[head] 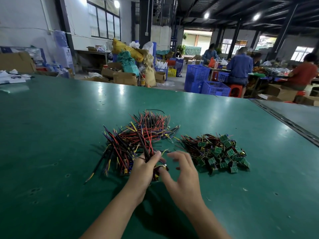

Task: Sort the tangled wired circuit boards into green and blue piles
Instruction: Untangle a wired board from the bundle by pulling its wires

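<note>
A tangled heap of wired boards with red, black, purple and yellow leads lies on the green table, left of centre. To its right sits a pile of green circuit boards with their wires. My left hand grips a bundle of wires at the near edge of the tangled heap; a small board end shows below its fingers. My right hand hovers just right of it, fingers spread and curved, thumb touching the held bundle's lower end. I see no separate blue pile.
A metal rail runs along the table's right side. White papers lie at the far left corner. Beyond the table stand blue crates, cardboard boxes and several seated people at another bench.
</note>
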{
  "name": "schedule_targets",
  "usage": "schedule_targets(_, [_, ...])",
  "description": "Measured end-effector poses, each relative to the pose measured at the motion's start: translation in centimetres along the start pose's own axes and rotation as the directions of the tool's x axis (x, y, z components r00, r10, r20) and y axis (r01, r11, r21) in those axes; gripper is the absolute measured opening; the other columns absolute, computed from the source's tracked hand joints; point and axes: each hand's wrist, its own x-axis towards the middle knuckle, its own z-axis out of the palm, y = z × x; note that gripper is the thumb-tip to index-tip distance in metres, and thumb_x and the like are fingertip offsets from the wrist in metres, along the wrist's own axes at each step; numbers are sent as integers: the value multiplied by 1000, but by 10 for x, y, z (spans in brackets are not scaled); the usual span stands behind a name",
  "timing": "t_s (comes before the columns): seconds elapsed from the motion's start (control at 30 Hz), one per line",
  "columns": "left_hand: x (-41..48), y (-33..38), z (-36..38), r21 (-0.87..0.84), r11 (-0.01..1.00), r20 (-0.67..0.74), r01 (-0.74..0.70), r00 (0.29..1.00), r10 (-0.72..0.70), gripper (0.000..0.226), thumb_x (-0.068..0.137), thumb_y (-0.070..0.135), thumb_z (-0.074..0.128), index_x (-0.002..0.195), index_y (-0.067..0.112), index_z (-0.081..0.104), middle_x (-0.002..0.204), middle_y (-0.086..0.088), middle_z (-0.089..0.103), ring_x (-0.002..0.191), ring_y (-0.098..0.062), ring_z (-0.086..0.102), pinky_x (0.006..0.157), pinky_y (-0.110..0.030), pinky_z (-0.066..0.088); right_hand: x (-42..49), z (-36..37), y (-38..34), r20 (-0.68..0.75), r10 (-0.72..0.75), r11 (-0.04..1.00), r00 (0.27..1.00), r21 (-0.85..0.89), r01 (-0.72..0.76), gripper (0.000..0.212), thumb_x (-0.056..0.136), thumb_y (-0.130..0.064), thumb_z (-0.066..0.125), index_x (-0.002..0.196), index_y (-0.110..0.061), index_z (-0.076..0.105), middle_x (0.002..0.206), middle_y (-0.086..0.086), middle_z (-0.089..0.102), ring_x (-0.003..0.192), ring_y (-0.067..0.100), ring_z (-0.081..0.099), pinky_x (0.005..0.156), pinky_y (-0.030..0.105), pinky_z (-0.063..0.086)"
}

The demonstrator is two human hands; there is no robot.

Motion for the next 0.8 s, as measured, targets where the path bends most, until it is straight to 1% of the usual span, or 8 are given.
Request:
schedule_targets(0.1, [0, 0, 1, 1, 1000, -1, 32, 1000, -32, 16, 94, 17, 59, 81, 12, 66, 67, -2, 65, 61, -14, 61, 51, -18, 48, 4, -5, 1, 8, -117, 988, 993, -96, 117, 43, 83, -37, 53, 121, -17, 63, 133, -6, 53, 128, 11, 42, 109, 29, 33])
schedule_targets(0.2, [0, -2, -3, 83, 996, 26, 17, 999, -19, 17, 94, 24, 60, 82, 15, 69, 68, 0, 68, 65, -12, 65, 59, -24, 50, 5, -8, 2, 161, -106, 978, 981, -160, 132, 45, 87, -43, 49, 124, -22, 63, 125, -12, 62, 126, 9, 47, 109, 38, 36])
schedule_targets(0.37, [-3, -1, 1, 64, 998, -57, 14, 998, -11, 19, 95, 28, 58, 85, 13, 65, 77, 3, 63, 73, -8, 62, 70, -29, 47, 4, -6, 0, 226, -12, 1000, 974, -4, 13, 37, 91, -39, 64, 121, -20, 67, 110, -12, 65, 102, -1, 59, 91, 17, 45])
schedule_targets(0.43, [-5, 1, 3, 12, 1000, -50, 10, 999, -9, 20, 97, 26, 54, 100, 10, 67, 95, -1, 68, 94, -12, 63, 77, -25, 49, 0, 0, -3, 234, 14, 998, 972, 49, -26, 33, 91, -33, 66, 120, -19, 66, 107, -11, 66, 96, -2, 60, 83, 16, 47])
schedule_targets(0.53, [-8, 4, 4, -52, 998, 28, 27, 999, -26, 27, 99, 24, 48, 114, 10, 67, 112, 1, 71, 105, -4, 63, 73, -14, 46, -3, 6, -8, 318, 105, 961, 942, 212, -179, 28, 91, -31, 61, 118, -25, 60, 99, -11, 68, 83, 0, 62, 72, 17, 47])
schedule_targets(0.63, [-11, 5, 5, -90, 996, 85, 23, 996, -16, 30, 98, 24, 47, 117, 8, 64, 114, 4, 71, 110, -2, 62, 77, -15, 51, -1, 6, -6, 382, 196, 853, 903, 387, -349, 30, 91, -45, 52, 111, -26, 64, 100, -3, 70, 95, 15, 65, 86, 39, 53])
schedule_targets(0.7, [-13, 5, 8, -101, 995, 81, 15, 997, -7, 30, 96, 27, 49, 116, 9, 65, 114, 6, 71, 111, -5, 62, 90, -26, 52, 1, 6, -2, 385, 217, 791, 897, 469, -392, 27, 98, -39, 49, 111, -24, 67, 105, 2, 71, 105, 24, 65, 91, 48, 52])
schedule_targets(0.8, [-15, 7, 11, -96, 995, 45, -9, 999, 13, 28, 97, 25, 48, 115, 10, 63, 114, 4, 70, 114, -7, 60, 103, -37, 46, 3, 6, -1, 370, 213, 807, 904, 455, -376, 24, 94, -36, 55, 110, -29, 70, 102, 4, 73, 99, 26, 67, 88, 53, 52])
